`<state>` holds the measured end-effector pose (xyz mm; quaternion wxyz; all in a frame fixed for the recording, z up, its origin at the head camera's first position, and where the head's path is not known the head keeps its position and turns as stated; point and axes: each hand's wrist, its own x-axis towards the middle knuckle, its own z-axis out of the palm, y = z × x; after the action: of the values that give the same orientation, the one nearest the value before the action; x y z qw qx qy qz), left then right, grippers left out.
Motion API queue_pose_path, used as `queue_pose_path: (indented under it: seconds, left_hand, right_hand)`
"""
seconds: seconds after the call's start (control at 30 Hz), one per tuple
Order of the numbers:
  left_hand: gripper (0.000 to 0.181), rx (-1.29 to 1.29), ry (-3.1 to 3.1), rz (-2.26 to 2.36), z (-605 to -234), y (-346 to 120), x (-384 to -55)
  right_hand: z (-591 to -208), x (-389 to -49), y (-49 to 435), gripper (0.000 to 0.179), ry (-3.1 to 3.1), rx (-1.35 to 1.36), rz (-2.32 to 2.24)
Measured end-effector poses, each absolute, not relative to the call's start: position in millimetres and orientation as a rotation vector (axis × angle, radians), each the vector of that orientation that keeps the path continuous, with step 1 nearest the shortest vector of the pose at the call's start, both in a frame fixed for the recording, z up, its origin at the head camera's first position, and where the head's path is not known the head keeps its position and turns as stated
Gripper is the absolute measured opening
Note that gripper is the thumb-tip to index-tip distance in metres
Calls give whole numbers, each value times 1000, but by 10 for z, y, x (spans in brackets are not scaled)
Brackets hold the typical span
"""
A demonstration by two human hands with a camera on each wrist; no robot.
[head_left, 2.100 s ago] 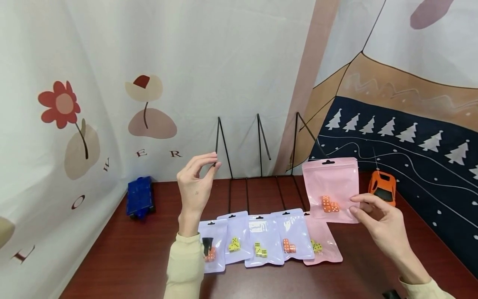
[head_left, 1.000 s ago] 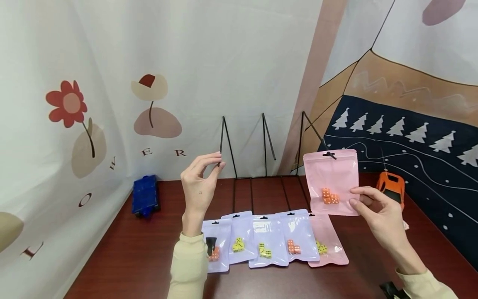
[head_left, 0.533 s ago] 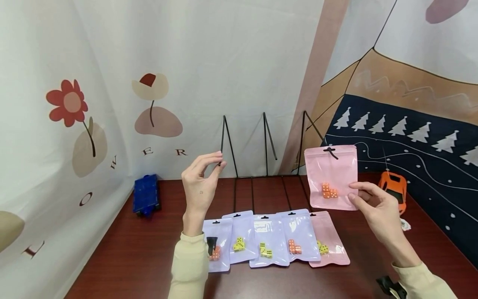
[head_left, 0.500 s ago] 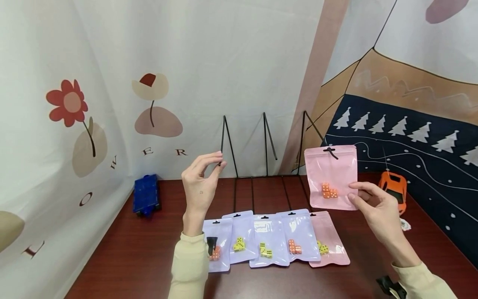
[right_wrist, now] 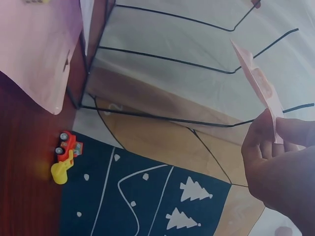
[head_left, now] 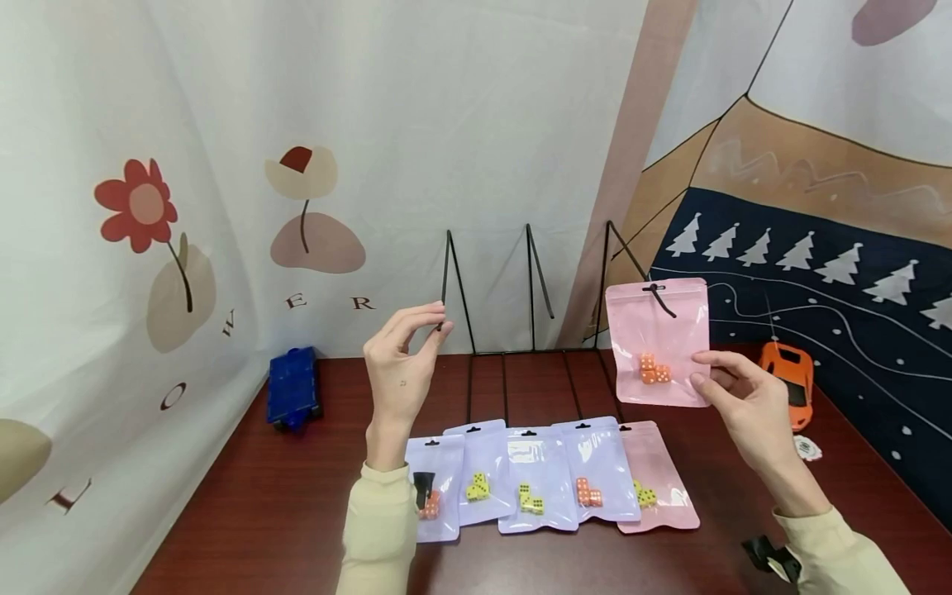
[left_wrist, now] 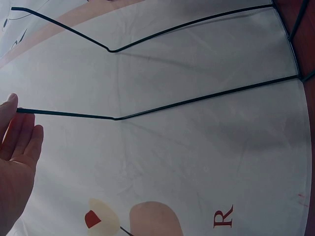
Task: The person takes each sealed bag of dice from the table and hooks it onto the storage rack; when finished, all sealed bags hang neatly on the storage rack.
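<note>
My right hand point(head_left: 751, 413) pinches the lower right edge of a pink zip bag point(head_left: 687, 318) with orange dice point(head_left: 649, 372) inside. The end of the right-hand arm of a black wire rack point(head_left: 531, 289) sticks out through the bag's hang hole, and the bag is raised above the table. With thumb and fingertips, my left hand point(head_left: 402, 364) pinches the tip of the rack's left arm point(left_wrist: 66, 114). In the right wrist view the pink bag point(right_wrist: 253, 76) appears nearly edge-on.
Several lilac zip bags point(head_left: 539, 454) and another pink bag point(head_left: 658, 463), with dice inside, lie overlapping in front of the rack. A blue toy vehicle point(head_left: 292, 388) stands at left, an orange toy car point(head_left: 792, 380) at right. A red-and-yellow toy point(right_wrist: 66, 157) shows in the right wrist view.
My right hand has lifted the pink bag, and the rack arm's end has come through its hang hole. The left hand keeps its pinch on the left arm; the whole view has shifted slightly.
</note>
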<state>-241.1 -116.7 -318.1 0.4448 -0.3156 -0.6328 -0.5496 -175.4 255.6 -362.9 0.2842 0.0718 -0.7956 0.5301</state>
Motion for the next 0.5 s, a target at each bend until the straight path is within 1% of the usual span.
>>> queue_pose_path:
  seconds: [0.4, 0.5]
  left_hand:
    - [24, -774, -1560, -1334, -3205, -1171, -2398]
    - [21, -791, -1554, -1343, -3187, -1151, -2406]
  right_hand:
    - [-3596, -1903, 2512, 25, -2124, 183, 1408]
    - [-3569, -1934, 2523, 25, -2117, 182, 1407]
